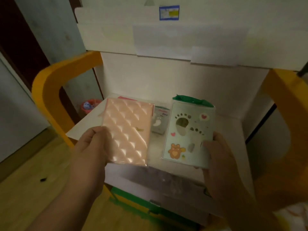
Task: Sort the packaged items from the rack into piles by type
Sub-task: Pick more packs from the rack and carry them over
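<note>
Pink quilted packet gripped in left hand, footprint-print packet in right hand.

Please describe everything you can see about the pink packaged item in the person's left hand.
The pink package is a flat rectangle with a glossy, quilted diamond pattern that catches the light, apparently in clear wrap. A small gold mark sits near its right edge. The left hand grips its lower left edge, holding it tilted above the white shelf, beside the footprint package in the right hand.
</note>
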Action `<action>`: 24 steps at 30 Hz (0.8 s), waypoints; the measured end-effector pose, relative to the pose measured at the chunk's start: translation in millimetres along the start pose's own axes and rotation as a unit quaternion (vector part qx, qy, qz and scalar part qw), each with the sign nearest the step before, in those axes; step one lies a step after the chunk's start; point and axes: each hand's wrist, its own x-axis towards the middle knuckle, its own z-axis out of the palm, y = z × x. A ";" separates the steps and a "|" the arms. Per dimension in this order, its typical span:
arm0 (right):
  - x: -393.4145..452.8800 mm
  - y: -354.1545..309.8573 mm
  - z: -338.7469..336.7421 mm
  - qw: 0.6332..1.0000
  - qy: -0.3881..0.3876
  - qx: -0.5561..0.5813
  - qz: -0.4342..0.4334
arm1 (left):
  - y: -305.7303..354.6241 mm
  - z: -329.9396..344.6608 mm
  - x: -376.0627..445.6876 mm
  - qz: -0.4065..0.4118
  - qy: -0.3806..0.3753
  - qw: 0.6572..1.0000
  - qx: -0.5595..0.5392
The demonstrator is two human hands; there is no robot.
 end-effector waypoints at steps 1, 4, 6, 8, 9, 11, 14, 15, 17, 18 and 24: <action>10.6 -0.1 7.7 1.000 0.001 0.011 0.005 | 1.7 2.2 11.8 0.004 -0.005 1.000 0.004; 38.0 0.0 29.6 1.000 0.006 0.018 0.007 | 7.3 9.2 39.8 -0.003 -0.013 1.000 -0.008; 52.9 -0.1 40.6 1.000 0.021 0.013 0.008 | 9.8 13.0 55.3 -0.012 -0.011 1.000 -0.013; 63.7 1.9 50.2 0.999 0.039 0.004 0.015 | 9.9 14.9 69.8 -0.026 -0.018 0.999 -0.013; 68.2 4.5 54.5 0.999 0.044 -0.006 0.018 | 9.5 15.7 77.1 -0.031 -0.025 0.999 -0.009; 77.1 13.4 62.4 0.998 0.056 -0.028 0.021 | 6.5 16.2 93.5 -0.034 -0.036 0.999 -0.001; 89.3 29.5 74.0 0.994 0.078 -0.066 0.033 | 0.7 13.6 116.6 -0.043 -0.056 0.997 -0.002; 93.2 33.5 78.4 0.993 0.085 -0.079 0.040 | -0.8 12.1 123.8 -0.047 -0.067 0.997 -0.004; 101.9 40.1 87.9 0.989 0.097 -0.096 0.053 | -3.7 8.3 137.3 -0.055 -0.085 0.995 -0.006; 106.8 43.5 92.6 0.987 0.103 -0.106 0.058 | -5.6 6.6 144.1 -0.057 -0.093 0.994 -0.007; 147.6 61.7 113.6 0.963 0.145 -0.210 0.087 | -16.5 0.6 185.5 -0.079 -0.117 0.990 -0.018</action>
